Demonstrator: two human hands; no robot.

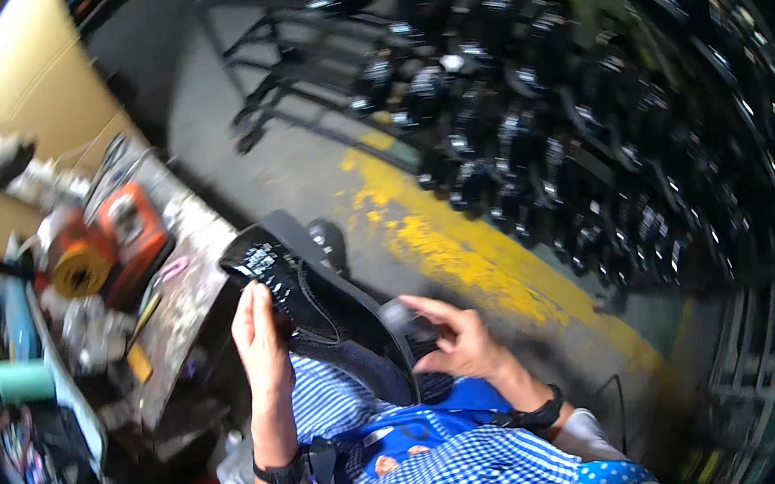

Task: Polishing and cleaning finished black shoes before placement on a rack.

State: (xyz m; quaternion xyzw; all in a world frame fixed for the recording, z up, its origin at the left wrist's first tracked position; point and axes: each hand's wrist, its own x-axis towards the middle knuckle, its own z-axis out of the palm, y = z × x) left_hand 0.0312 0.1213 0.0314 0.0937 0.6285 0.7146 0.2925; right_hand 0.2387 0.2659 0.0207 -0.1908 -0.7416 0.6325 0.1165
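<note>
With black shoe (343, 309) gripped at left by left hand (262, 338), probably for steadiness — and half-open right hand (464, 338) at near right, hold unclear.

Motion blur, dark fisheye rim

Over at frame left, a worn workbench (204, 223) bears an orange machine (129, 219). Upper right, glossy black shoes (517, 136) crowd a dark rack (288, 55).
</note>
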